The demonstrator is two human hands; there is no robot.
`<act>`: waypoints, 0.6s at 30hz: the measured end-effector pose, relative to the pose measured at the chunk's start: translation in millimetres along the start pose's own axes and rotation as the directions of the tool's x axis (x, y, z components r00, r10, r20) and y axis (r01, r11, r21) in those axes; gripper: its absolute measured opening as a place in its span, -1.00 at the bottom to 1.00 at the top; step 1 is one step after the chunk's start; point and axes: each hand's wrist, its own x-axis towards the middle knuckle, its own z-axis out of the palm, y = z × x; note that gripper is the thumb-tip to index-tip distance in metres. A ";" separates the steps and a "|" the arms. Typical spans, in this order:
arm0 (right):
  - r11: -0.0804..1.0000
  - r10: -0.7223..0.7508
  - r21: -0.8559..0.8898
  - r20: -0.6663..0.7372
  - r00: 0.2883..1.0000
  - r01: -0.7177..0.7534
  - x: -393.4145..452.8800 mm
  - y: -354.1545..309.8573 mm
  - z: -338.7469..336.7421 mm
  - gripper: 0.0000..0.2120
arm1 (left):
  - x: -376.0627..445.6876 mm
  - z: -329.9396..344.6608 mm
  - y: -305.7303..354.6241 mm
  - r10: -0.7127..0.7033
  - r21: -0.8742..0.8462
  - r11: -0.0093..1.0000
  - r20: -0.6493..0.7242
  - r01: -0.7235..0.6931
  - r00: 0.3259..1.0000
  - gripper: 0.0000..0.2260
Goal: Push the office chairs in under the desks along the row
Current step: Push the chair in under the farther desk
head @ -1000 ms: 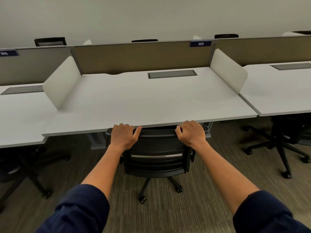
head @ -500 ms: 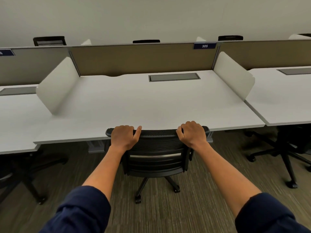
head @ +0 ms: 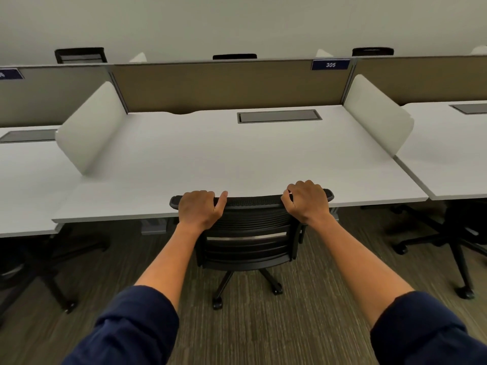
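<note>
Black mesh office chair (head: 250,227) stands at the front edge of the white desk (head: 237,159) — seat tucked beneath, backrest top against the edge. Left hand (head: 199,208) and right hand (head: 307,200) are both closed over the backrest's top rail, arms extended. Neighbouring chair (head: 453,233) sits under the right-hand desk.

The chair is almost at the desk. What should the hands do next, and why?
Probably let go. Both hands, left hand and right hand, grip the top of the chair, whose backrest already meets the desk edge, so it seems pushed in.
</note>
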 end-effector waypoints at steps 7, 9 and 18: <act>0.995 0.050 0.087 -0.086 0.995 -0.043 -27.7 -11.0 -4.5 -0.51 | -6.6 -5.0 4.3 0.025 -0.079 0.997 0.026 -0.023 0.999 -0.32; 0.996 0.029 0.091 -0.139 0.990 -0.017 -41.8 -16.8 -4.7 -0.49 | -14.8 -9.4 12.9 0.040 -0.106 0.994 -0.018 -0.042 0.999 -0.29; 0.987 0.156 0.043 -0.134 0.979 -0.152 -124.0 -21.2 -26.4 -0.27 | -77.9 -11.7 84.9 0.216 -0.130 0.966 -0.078 -0.224 0.973 -0.23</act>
